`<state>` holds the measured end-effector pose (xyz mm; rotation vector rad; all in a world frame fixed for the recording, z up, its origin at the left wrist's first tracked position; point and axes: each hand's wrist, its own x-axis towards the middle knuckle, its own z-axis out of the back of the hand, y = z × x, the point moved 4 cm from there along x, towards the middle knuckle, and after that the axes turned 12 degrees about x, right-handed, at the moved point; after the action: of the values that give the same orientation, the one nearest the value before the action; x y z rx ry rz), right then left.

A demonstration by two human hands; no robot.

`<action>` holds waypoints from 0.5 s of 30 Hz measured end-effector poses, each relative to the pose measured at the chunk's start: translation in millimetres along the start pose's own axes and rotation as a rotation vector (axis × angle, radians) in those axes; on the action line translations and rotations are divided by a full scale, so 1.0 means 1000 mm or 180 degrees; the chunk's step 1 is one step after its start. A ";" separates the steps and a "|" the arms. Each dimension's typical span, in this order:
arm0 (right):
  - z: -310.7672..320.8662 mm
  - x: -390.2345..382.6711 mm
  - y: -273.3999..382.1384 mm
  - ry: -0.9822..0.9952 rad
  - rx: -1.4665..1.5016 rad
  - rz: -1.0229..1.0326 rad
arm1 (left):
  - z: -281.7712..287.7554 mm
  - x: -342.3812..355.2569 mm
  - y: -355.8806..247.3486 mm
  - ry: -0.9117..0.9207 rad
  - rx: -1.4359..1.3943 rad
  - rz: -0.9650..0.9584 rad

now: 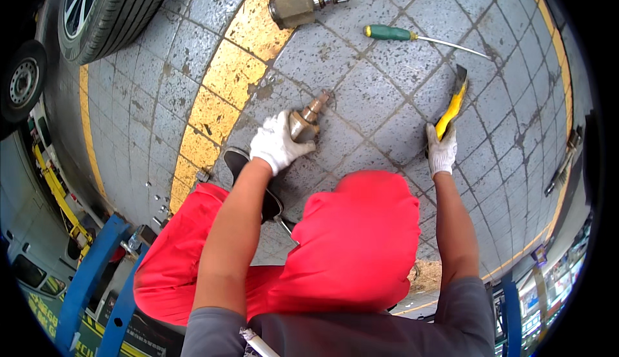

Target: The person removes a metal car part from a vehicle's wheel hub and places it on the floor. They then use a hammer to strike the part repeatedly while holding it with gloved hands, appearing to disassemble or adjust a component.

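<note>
My left hand, in a white glove, is closed round a rusty metal joint with a stepped stub shaft. The joint rests on the tiled floor, its stub directed up and right in the head view. Farther right, my gloved right hand is wrapped round a yellow-handled tool. That tool ends in a dark flat tip pointing away from me; its lower handle is hidden in my palm. Ahead lies a green-handled screwdriver with a long thin shaft. A larger metal joint housing with a shiny shaft lies at the far edge.
A tyre on a wheel stands at far left, with a second wheel beyond it. Blue metal legs are at lower left. Small metal pieces lie left of my knee. A dark tool is at the right rim.
</note>
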<state>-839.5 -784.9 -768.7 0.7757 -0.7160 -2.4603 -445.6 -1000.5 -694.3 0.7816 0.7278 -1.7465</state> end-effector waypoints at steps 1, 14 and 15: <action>-0.006 0.004 0.000 -0.0092 0.0006 -0.0004 | 0.011 -0.001 0.001 0.0066 0.0197 0.0106; -0.020 -0.007 0.016 -0.0441 -0.0338 0.0005 | -0.172 -0.091 0.054 -0.2666 0.0191 0.0846; -0.024 -0.009 0.017 -0.0459 -0.0250 0.0062 | -0.167 -0.097 0.048 -0.2696 0.0176 0.0848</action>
<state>-813.1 -801.2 -772.1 0.5640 -0.6701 -2.5293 -349.5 -828.5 -723.4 0.1097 -0.0014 -1.6445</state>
